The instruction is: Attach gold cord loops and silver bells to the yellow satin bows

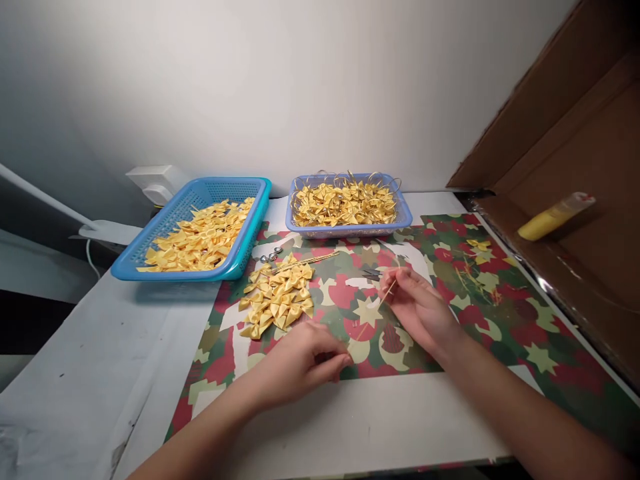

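My left hand [305, 363] and my right hand [417, 307] each pinch one end of a thin gold string [373, 313], which is stretched between them over a red and green patterned sheet [450, 267]. Both hands have their fingers pressed together. A loose pile of yellow folded bows [277, 297] lies on the sheet just beyond my left hand. Several more gold strings [307, 261] lie behind the pile.
A turquoise basket [250, 220] with yellow bows stands at the back left. A lilac basket [403, 217] holds bows with gold loops. A cardboard box [575, 167] with a yellow bottle [553, 217] is on the right. Small metal rings [271, 255] and dark scissors [371, 272] lie nearby.
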Motion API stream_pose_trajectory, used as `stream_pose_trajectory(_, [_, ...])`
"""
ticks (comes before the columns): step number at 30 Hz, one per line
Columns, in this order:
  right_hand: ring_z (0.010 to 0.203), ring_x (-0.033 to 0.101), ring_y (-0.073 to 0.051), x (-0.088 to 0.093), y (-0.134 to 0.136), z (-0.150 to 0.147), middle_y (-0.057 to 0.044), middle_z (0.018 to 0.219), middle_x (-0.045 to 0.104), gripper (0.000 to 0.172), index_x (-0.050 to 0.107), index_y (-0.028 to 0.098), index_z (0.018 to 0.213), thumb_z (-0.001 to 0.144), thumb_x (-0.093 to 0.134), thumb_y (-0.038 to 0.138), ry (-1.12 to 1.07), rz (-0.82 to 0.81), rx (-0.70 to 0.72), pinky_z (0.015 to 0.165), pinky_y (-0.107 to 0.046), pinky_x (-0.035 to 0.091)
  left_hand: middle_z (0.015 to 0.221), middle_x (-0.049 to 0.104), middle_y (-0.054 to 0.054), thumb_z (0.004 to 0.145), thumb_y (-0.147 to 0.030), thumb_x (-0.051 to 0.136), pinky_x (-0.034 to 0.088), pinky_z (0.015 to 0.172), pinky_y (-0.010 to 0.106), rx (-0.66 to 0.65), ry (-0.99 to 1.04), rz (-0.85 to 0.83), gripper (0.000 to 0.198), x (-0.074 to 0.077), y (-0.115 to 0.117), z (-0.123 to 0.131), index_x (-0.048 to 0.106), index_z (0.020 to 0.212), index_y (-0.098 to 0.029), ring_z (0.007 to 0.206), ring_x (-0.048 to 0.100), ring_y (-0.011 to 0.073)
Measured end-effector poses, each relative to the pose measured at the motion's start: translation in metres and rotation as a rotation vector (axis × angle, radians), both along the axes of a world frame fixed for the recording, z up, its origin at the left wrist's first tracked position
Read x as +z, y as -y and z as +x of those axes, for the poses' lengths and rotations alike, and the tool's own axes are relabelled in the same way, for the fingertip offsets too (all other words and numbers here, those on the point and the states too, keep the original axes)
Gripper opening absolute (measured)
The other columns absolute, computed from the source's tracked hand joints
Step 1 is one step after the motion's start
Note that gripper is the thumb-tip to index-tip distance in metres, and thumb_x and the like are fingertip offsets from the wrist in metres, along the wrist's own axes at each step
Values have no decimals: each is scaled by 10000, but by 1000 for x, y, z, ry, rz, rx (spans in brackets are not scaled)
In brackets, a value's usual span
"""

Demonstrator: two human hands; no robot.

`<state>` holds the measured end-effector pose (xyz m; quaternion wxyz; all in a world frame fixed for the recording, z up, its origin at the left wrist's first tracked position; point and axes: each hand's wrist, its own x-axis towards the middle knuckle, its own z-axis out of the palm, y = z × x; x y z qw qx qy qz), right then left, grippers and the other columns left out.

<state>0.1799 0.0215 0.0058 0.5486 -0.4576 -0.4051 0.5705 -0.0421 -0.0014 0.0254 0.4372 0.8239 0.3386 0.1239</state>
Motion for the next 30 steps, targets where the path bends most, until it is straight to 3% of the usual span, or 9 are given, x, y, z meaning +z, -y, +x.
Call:
stream_pose_trajectory(3, [646,530,-149,-4,-8,7,-9,756,599,281,640,251,775,750,694,525,9,14,-81,626,-315,484,612,678,11,905,-198,508,397,586,258,-24,-136,83,282,4,2,-9,687,690,-226,564,569,154])
stream_pose_trajectory(6, [626,520,-136,-6,-11,8,-9,751,613,293,656,241,765,711,733,519,13,8,-108,608,-300,471,617,690,11,868,-225,566,395,578,261,64,-206,174,191,4,7,-18,717,753,-245,584,592,176])
stream_pose_trajectory(14, [706,551,-147,-4,-3,-3,-7,755,640,260,713,239,721,714,761,495,54,58,-71,701,-310,474,609,656,11,834,-287,618,387,562,277,171,-369,309,130,-8,19,-38,681,729,-244,598,602,203])
stream_pose_trajectory(19, [706,526,-150,1,2,-9,-8,756,587,262,708,249,651,729,764,493,93,149,-6,622,-289,434,807,657,55,792,-314,666,392,622,305,208,-309,332,103,5,13,-30,655,820,-216,742,586,236])
stream_pose_trajectory(23, [647,469,-127,3,4,-10,0,740,527,246,715,252,659,760,748,474,139,258,22,576,-271,391,1208,615,86,850,-316,627,416,765,310,203,120,31,341,12,-10,7,605,1182,-243,876,547,203])
stream_pose_trajectory(24, [652,471,-129,2,4,-9,2,735,521,246,715,253,664,769,741,473,151,280,20,586,-274,394,1166,632,77,850,-328,631,409,750,298,202,251,-112,289,10,-17,19,636,1123,-235,841,535,189])
stream_pose_trajectory(26, [662,479,-136,-1,2,-6,1,731,521,251,712,253,675,788,722,477,189,315,-9,600,-282,398,807,645,63,841,-391,641,379,650,278,172,538,-565,245,1,-31,40,669,766,-159,684,496,158])
stream_pose_trajectory(28, [655,474,-139,-4,0,-4,1,726,521,250,707,251,685,806,705,469,252,340,-57,588,-284,391,537,458,-10,850,-526,566,319,540,259,209,654,-676,473,-11,-41,55,509,540,-172,526,378,115])
stream_pose_trajectory(30, [656,476,-141,-8,-1,-2,1,725,522,213,707,246,703,829,692,417,341,368,-83,582,-284,388,522,359,-49,843,-558,536,276,507,240,290,749,-729,488,-21,-47,61,428,545,-187,491,290,92])
